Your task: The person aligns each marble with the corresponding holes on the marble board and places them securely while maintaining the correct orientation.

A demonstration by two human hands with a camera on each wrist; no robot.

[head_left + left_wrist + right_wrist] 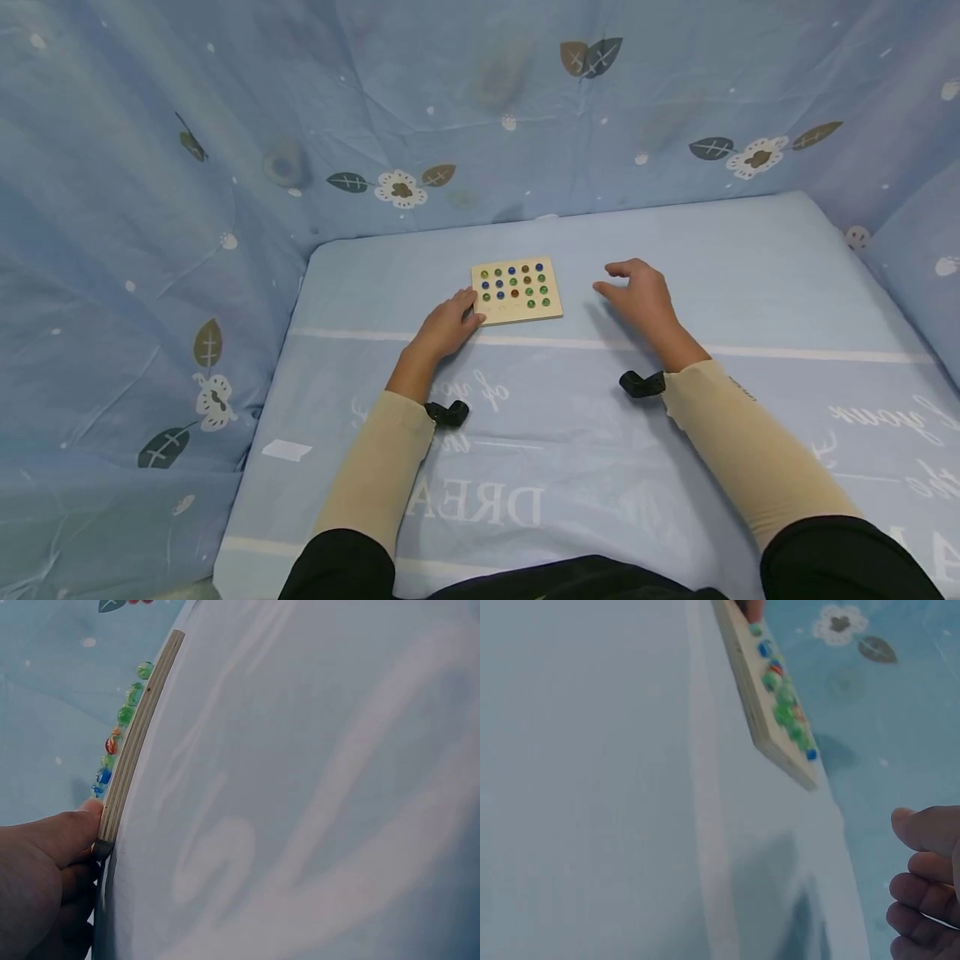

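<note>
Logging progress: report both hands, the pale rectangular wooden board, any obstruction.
Left hand grips board corner. Right hand apart, holding nothing visible. Round multicoloured glass marbles seated, near row partly unfilled. No obstruction seen.

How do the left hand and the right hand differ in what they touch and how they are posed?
The left hand touches the wooden board at its near left corner; the right hand hangs apart from it, off to its right. The left hand's thumb lies against the board; the right hand's thumb and fingers stand apart, with no object showing between them. Both come out of beige sleeves.
</note>
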